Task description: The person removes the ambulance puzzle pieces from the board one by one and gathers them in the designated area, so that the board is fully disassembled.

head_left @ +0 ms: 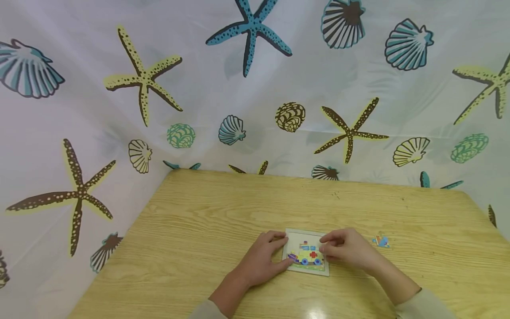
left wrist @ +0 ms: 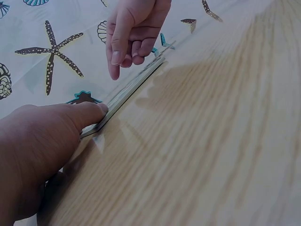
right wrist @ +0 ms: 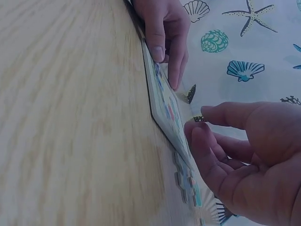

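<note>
A jigsaw puzzle board (head_left: pixel 296 270) with a pale frame lies flat on the wooden table. Its picture shows a yellow ambulance with a red cross, blue windows and blue wheels; the upper part is pale. At the board's left side rests my left hand (head_left: pixel 263 257), thumb (left wrist: pixel 91 113) on the lower corner and fingertips at the upper one. My right hand (head_left: pixel 350 248) hovers over the right edge, fingers loosely bent, with nothing visible between thumb and fingertips in the right wrist view. Beyond it lies a loose blue and orange jigsaw piece cluster (head_left: pixel 381 241).
A wooden table (head_left: pixel 191 221) reaches back to a white curtain (head_left: pixel 199 88) printed with starfish and shells, which also closes in the left side. Small dark marks (head_left: pixel 335 195) show on the tabletop toward the back.
</note>
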Action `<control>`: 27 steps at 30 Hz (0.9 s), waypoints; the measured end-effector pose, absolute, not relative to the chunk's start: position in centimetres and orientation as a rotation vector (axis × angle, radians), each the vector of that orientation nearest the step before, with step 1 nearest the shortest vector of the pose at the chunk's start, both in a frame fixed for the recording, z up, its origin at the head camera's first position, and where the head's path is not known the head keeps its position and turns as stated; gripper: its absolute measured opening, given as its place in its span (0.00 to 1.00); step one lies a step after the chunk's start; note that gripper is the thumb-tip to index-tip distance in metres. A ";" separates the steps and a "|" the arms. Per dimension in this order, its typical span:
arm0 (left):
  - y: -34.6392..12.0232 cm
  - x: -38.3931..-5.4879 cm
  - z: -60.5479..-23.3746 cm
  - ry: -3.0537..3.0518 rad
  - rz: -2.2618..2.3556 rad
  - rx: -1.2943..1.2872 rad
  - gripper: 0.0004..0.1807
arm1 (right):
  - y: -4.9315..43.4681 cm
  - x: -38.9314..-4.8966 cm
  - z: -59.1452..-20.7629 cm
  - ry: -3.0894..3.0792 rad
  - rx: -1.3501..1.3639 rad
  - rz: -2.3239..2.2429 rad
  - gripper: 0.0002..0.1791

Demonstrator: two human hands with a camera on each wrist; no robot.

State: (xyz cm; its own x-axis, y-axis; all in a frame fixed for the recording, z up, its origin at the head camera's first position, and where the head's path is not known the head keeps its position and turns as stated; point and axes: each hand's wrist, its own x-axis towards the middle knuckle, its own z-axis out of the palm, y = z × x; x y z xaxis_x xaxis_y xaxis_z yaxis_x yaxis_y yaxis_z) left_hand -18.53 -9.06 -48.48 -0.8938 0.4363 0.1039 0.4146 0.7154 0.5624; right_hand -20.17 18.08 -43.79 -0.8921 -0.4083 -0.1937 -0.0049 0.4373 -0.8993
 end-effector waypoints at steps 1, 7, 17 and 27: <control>-9.1 -18.5 -48.5 2.878 0.929 0.714 0.34 | 17.8 -20.3 -43.8 2.304 -0.369 -1.436 0.22; -9.2 -18.6 -48.5 2.890 0.950 0.737 0.34 | 16.0 -20.5 -43.7 2.240 -0.429 -1.408 0.25; -9.3 -18.7 -48.7 2.910 0.945 0.763 0.33 | 14.6 -20.5 -43.3 2.366 -0.477 -1.207 0.23; -9.1 -18.6 -48.6 2.892 0.973 0.792 0.33 | 14.1 -20.6 -43.4 2.408 -0.363 -1.214 0.14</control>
State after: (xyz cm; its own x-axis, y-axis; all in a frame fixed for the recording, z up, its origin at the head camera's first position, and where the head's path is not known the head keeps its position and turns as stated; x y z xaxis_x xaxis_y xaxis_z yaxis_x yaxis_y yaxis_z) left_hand -18.64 -9.13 -48.60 -0.8736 0.4578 0.1652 0.4646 0.6832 0.5634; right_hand -20.61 14.08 -43.37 -0.8789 -0.4080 -0.2472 -0.0438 0.5850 -0.8098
